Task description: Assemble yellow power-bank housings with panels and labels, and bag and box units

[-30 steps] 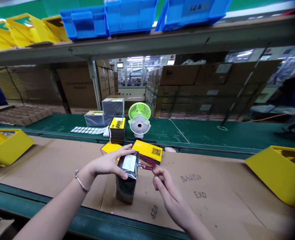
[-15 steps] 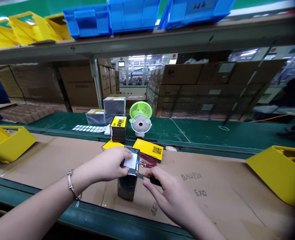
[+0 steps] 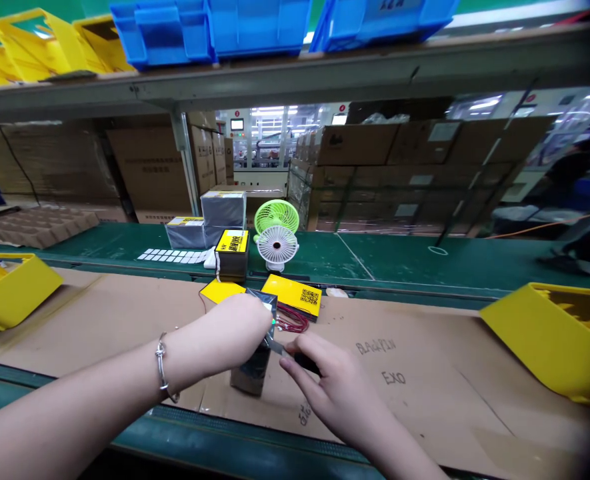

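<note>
A dark, film-wrapped block (image 3: 251, 373) stands upright on the brown cardboard sheet (image 3: 139, 313). My left hand (image 3: 242, 327) lies over its top, with the fingers turned down and hidden behind the back of the hand. In my right hand (image 3: 319, 367) is a knife (image 3: 277, 347) with a dark handle, pinched between thumb and fingers. Its blade points left and meets the block's upper right edge. Behind the block lie a yellow-topped pack (image 3: 295, 295) with a QR code, red wires (image 3: 293, 319) and another yellow piece (image 3: 222, 291).
Yellow bins stand at the left (image 3: 17, 290) and right (image 3: 555, 340). Farther back are two small fans (image 3: 277, 245), a yellow-labelled block (image 3: 232, 257), grey wrapped boxes (image 3: 223, 210) and white stickers (image 3: 172, 256). Blue bins (image 3: 259, 27) sit on the shelf above.
My left hand has rolled over the block's top, covering most of the white label, and its fingers have gone out of sight. The view has shifted slightly; my right hand still holds the knife at the edge.
</note>
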Available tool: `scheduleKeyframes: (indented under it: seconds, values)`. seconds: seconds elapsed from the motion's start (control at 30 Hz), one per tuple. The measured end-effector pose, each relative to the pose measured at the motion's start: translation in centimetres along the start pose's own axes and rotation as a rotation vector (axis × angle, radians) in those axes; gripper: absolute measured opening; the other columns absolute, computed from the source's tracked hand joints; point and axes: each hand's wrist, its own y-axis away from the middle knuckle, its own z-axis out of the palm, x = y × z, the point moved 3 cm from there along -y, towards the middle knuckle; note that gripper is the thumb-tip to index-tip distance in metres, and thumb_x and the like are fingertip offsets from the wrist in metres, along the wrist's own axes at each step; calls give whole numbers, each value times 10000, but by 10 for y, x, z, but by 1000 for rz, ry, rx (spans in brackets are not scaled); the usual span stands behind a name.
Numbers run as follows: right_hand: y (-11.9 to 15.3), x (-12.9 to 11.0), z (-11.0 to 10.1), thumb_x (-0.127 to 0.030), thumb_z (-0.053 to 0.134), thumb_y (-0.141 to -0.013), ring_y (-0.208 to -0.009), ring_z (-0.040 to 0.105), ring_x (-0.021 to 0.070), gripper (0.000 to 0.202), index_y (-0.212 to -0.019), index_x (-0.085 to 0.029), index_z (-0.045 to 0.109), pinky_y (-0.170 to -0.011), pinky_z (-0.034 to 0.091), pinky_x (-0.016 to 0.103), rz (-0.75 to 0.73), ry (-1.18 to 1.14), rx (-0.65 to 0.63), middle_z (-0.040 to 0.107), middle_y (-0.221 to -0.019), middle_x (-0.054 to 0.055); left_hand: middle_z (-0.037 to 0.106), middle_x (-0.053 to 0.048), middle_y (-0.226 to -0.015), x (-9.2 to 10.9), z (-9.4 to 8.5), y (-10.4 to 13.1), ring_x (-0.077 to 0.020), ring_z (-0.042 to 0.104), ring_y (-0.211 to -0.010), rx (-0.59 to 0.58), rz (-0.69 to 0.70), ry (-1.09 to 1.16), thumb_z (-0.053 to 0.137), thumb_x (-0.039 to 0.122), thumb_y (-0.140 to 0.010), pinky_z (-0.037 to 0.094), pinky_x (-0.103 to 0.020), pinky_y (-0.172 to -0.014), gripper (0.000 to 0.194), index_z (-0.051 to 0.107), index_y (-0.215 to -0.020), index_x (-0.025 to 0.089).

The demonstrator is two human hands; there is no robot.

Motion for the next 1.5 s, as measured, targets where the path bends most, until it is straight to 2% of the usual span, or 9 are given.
scheduleKeyframes:
  seconds: [0.13,0.27,0.4,0.57,0.93,1.2,1.5]
  values:
    - [-1,0,0,-300,488,-909,-707,528,145,133,-829,-216,553,-624,383,268,-20,-24,27,587,-783,-3,662,-95,-692,-4,-6,7,-225,628,-626,-49,-46,-101,492,132,-776,462,-308,-575,144,613,-699,140]
    - [-3,-4,0,-290,508,-899,-707,538,145,110,-832,-224,566,-619,383,264,-38,-28,42,596,-782,-10,659,-85,-712,-13,1,16,-207,624,-675,42,6,-76,452,216,-851,450,-294,-610,205,596,-723,145]
    - [-4,-6,0,-284,522,-889,-737,554,154,72,-868,-235,570,-637,394,269,-46,-9,41,612,-824,-9,645,-76,-711,-22,14,23,-195,598,-648,136,18,-86,417,257,-880,412,-288,-580,223,563,-750,151]
    - [0,-9,3,-285,529,-884,-754,563,158,64,-879,-233,567,-643,399,272,-63,3,42,621,-847,-5,627,-60,-685,-24,16,28,-180,586,-644,183,47,-79,415,255,-881,379,-275,-572,208,548,-751,163]
    - [2,-22,-6,-260,537,-883,-746,560,144,70,-860,-215,585,-642,399,269,-124,-8,73,621,-826,2,636,-34,-685,-15,8,39,-154,582,-623,185,72,43,436,215,-867,366,-260,-572,172,584,-794,167]
    - [-12,-26,-7,-239,548,-863,-785,555,161,69,-859,-209,610,-678,408,289,-157,29,12,629,-851,10,657,-46,-726,-16,6,39,-167,598,-662,143,61,70,444,260,-875,365,-265,-586,191,593,-800,167]
    - [-23,-25,-12,-220,576,-856,-785,581,146,69,-855,-203,643,-686,440,263,-195,-113,-23,658,-873,19,652,-45,-715,-17,9,39,-161,592,-659,148,66,79,459,263,-868,364,-259,-591,181,584,-781,164]
